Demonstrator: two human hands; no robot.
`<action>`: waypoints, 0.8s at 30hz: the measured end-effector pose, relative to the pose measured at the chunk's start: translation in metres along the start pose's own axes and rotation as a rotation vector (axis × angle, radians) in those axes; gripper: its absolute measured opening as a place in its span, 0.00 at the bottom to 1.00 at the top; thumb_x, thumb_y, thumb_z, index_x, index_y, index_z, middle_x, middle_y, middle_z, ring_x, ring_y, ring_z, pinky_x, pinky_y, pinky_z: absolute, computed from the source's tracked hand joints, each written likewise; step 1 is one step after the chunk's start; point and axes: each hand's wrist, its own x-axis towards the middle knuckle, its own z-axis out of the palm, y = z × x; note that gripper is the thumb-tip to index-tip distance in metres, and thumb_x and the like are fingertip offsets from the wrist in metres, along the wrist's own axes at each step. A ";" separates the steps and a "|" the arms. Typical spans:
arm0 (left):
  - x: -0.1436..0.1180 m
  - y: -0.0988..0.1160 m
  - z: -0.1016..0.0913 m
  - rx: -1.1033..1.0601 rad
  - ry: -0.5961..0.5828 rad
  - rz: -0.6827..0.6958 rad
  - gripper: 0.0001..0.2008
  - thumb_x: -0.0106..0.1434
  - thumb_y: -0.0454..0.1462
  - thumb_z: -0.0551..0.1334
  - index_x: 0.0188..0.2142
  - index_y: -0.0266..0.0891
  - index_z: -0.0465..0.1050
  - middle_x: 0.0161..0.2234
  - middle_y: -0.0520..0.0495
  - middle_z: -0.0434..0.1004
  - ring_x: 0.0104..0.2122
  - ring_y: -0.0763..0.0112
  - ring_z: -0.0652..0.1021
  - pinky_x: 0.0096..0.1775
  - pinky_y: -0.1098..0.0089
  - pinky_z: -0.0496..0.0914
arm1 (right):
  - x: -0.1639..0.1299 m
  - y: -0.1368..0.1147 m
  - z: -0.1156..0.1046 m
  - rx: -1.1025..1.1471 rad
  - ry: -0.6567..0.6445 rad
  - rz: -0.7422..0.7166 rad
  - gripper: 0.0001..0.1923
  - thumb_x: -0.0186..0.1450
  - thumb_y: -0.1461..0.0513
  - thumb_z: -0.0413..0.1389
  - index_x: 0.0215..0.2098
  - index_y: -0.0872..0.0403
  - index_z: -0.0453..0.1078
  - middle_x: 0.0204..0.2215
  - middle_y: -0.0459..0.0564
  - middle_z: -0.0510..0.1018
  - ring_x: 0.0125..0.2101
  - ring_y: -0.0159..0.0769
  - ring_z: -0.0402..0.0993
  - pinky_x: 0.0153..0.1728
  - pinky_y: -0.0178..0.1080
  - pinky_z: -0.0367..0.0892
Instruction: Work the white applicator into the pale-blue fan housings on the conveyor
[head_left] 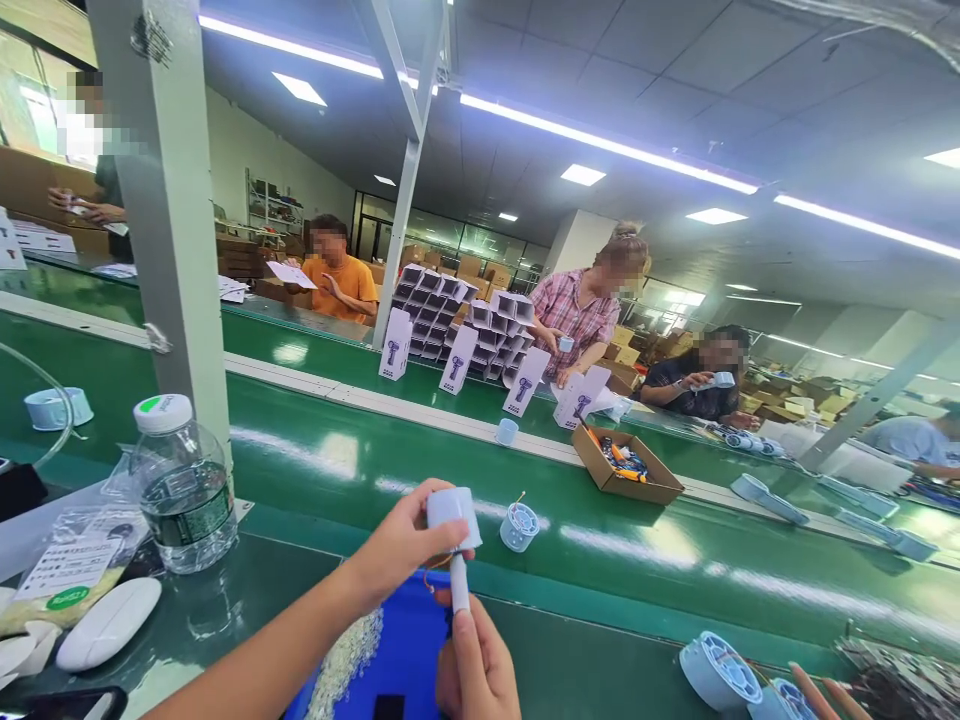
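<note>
I see my left hand (401, 550) pinching a pale blue fan head (454, 512) from the side, while my right hand (476, 665) holds its white handle (459, 585) from below, over a blue tray (405, 650). A water bottle (180, 485) stands to the left on the green worktop (600, 680). Another round fan part (519, 526) sits on the conveyor belt (675, 560) just beyond, near a cardboard box (626, 465).
</note>
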 end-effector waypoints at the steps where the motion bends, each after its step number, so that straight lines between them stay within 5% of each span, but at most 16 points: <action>1: 0.002 0.002 -0.006 0.010 0.005 0.014 0.19 0.51 0.44 0.64 0.39 0.41 0.60 0.31 0.51 0.70 0.29 0.69 0.77 0.30 0.70 0.70 | 0.001 0.001 -0.001 0.061 -0.017 0.049 0.25 0.56 0.42 0.55 0.35 0.55 0.72 0.06 0.32 0.49 0.08 0.21 0.38 0.09 0.28 0.37; 8: 0.018 -0.001 -0.057 0.606 0.349 0.355 0.26 0.47 0.45 0.66 0.37 0.44 0.50 0.34 0.54 0.65 0.29 0.74 0.72 0.28 0.72 0.67 | 0.005 -0.002 -0.004 0.264 -0.043 0.232 0.27 0.50 0.42 0.59 0.32 0.57 0.72 0.04 0.30 0.50 0.07 0.18 0.35 0.07 0.25 0.40; 16: 0.030 -0.020 -0.088 1.150 0.182 0.200 0.17 0.52 0.41 0.59 0.42 0.43 0.62 0.38 0.48 0.66 0.37 0.63 0.70 0.38 0.64 0.66 | 0.013 -0.011 -0.020 0.259 -0.025 0.281 0.29 0.50 0.42 0.60 0.35 0.59 0.72 0.03 0.31 0.52 0.07 0.19 0.38 0.06 0.26 0.47; 19: 0.033 -0.034 -0.095 1.227 0.156 0.201 0.21 0.52 0.35 0.57 0.47 0.45 0.67 0.47 0.45 0.62 0.48 0.58 0.65 0.46 0.62 0.63 | 0.012 -0.010 -0.019 0.240 -0.033 0.277 0.28 0.52 0.42 0.59 0.35 0.59 0.71 0.04 0.31 0.51 0.07 0.19 0.38 0.07 0.26 0.46; 24: 0.034 -0.047 -0.097 1.237 0.143 0.113 0.29 0.51 0.32 0.55 0.54 0.46 0.62 0.49 0.43 0.61 0.51 0.58 0.64 0.50 0.62 0.62 | 0.010 -0.007 -0.016 0.191 0.000 0.256 0.27 0.54 0.42 0.56 0.34 0.58 0.72 0.05 0.31 0.49 0.08 0.19 0.37 0.07 0.26 0.44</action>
